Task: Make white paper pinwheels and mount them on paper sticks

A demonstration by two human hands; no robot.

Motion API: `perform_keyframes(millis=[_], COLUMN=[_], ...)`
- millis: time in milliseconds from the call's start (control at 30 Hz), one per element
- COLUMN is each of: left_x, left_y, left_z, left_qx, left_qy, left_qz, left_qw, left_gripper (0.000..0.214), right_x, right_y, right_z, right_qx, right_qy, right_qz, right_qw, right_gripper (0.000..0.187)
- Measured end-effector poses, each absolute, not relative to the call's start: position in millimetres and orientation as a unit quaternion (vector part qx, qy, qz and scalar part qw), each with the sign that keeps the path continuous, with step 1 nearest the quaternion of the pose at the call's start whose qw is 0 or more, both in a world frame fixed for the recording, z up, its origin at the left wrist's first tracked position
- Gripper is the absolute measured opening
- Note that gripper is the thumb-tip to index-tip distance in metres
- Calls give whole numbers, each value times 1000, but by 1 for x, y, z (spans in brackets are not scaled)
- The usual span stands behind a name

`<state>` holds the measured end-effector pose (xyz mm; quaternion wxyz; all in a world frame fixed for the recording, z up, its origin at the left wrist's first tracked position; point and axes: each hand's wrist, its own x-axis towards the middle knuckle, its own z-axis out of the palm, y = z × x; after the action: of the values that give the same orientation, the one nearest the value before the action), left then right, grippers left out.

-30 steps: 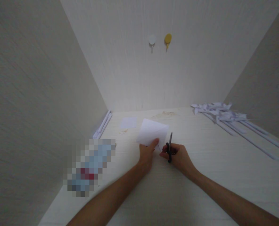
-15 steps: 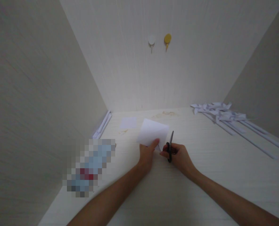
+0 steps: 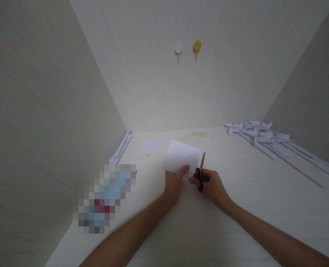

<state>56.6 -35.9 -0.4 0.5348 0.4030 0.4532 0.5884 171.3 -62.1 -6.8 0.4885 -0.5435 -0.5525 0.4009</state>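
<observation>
My left hand (image 3: 175,183) pinches the lower edge of a white sheet of paper (image 3: 182,156), thumb on top and fingers hidden beneath. The sheet is tilted above the table. In my right hand (image 3: 212,184) is a pair of scissors (image 3: 200,174) with black handles, its blades pointing up and away beside the paper's right edge. Whether the blades touch the paper I cannot tell. My right fingertips are close to the sheet's lower right corner, where a slit or folded edge shows by my left thumb.
A smaller paper piece (image 3: 151,145) lies behind on the table (image 3: 209,230). Rubber bands (image 3: 196,134) are near the back wall. Paper pinwheels on sticks (image 3: 264,135) are at right; rolled paper (image 3: 120,148) and a blurred-out item (image 3: 109,196) at left. Two hooks (image 3: 197,46) are on the wall.
The paper has shifted slightly to the right, closer to the scissors. My hands have barely moved and keep their holds.
</observation>
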Motion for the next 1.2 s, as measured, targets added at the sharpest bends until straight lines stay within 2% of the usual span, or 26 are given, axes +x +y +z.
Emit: perform_keyframes(millis=[100,300,600,1200], left_x=[57,57,57,53], left_y=[-36,-37,-37,-38], left_z=[0,1,2,1], left_qx=[406,415,417,497], left_qy=[445,452,450,453], left_qz=[592,578,577,539], left_qw=[535,538,539,508], left_gripper=[33,25,27,15], right_x=[171,172,171,173], right_y=[-62,-62,-65,-64], right_z=[-8,-7,-5,-4], right_qx=[-545,-545,-546,-548], right_qy=[-554,-548,-554,-547], right_qz=[400,408,405,423], right_qw=[486,485,481,470], right_gripper=[24,22,19,25])
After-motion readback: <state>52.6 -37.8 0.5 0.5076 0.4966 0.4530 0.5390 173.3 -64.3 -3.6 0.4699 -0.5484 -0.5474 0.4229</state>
